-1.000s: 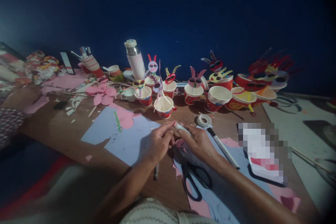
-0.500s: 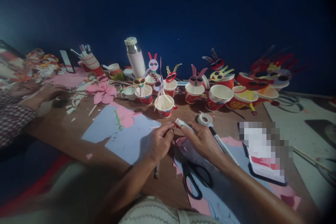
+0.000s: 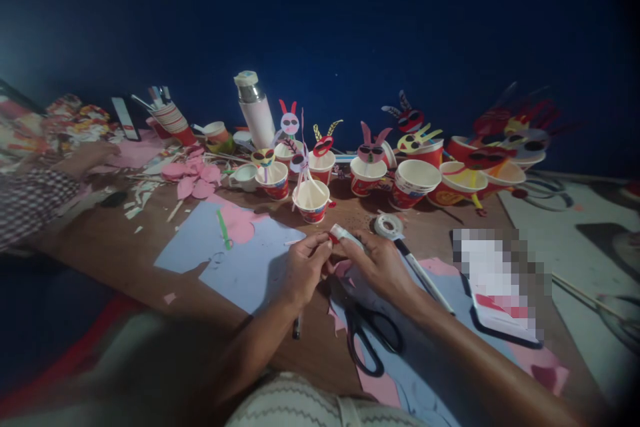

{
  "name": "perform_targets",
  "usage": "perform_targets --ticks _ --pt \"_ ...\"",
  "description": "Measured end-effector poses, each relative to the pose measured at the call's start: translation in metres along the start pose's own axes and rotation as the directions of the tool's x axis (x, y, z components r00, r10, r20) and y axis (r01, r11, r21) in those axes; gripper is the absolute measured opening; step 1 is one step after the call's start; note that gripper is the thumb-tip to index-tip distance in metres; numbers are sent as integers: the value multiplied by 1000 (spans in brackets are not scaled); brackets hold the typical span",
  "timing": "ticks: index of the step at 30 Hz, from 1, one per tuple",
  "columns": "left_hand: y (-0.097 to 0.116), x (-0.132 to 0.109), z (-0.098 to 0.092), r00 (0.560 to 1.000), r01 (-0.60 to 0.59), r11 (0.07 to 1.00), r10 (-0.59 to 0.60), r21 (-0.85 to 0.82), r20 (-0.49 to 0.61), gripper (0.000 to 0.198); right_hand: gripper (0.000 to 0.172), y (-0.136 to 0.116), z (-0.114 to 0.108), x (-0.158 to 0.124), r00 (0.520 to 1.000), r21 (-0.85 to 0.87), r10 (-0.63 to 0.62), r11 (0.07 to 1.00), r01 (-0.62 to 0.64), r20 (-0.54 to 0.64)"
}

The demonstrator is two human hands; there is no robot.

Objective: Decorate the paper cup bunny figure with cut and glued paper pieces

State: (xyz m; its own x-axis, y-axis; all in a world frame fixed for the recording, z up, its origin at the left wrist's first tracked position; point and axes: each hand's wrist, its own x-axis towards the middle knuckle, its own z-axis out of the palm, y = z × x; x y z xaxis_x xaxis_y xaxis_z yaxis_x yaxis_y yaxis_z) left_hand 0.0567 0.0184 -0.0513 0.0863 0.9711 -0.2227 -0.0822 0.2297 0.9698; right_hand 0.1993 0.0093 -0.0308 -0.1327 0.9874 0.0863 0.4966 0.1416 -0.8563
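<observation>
My right hand (image 3: 383,263) is wrapped round a small white tube (image 3: 345,236), its end pointing toward my left fingertips. Close beside it, my left hand (image 3: 307,267) pinches a small red piece (image 3: 334,238), mostly hidden by the fingers. Black-handled scissors (image 3: 373,337) lie below my hands on blue and pink paper. A tape roll (image 3: 389,225) and a marker (image 3: 425,277) rest to the right of my right hand. Just behind my hands stands a paper cup (image 3: 312,200) with a paper figure in it.
Several paper cups (image 3: 415,183) with masked paper figures line the back, near a flask (image 3: 257,113). Blue paper (image 3: 235,273) and a pink paper flower (image 3: 197,177) lie left. A phone (image 3: 500,287) lies right. At far left is another person's checked sleeve (image 3: 35,203).
The other person's arm at the far left has moved up and away. My hands keep nearly the same pose at the tube and red piece. The view has shifted slightly.
</observation>
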Motion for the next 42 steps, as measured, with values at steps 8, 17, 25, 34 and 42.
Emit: perform_targets --ticks 8,17,25,34,42 --pt "-2 7 -1 996 14 997 -21 -76 -85 20 26 5 -1 1 1000 17 7 1000 -7 9" --pt "0 7 -5 972 -93 994 103 60 -209 18 27 0 -2 -1 998 -133 -29 991 22 -52" --pt "-3 5 -1 973 -180 975 196 130 -125 17 26 0 3 -1 1000 -271 -21 962 25 15" --pt "4 5 -6 958 -193 972 217 134 -188 13 28 8 1 0 997 -192 -11 981 -5 -82" --pt "1 11 -9 972 -138 975 99 -175 -214 13 23 19 1 9 966 -134 -186 977 163 -177"
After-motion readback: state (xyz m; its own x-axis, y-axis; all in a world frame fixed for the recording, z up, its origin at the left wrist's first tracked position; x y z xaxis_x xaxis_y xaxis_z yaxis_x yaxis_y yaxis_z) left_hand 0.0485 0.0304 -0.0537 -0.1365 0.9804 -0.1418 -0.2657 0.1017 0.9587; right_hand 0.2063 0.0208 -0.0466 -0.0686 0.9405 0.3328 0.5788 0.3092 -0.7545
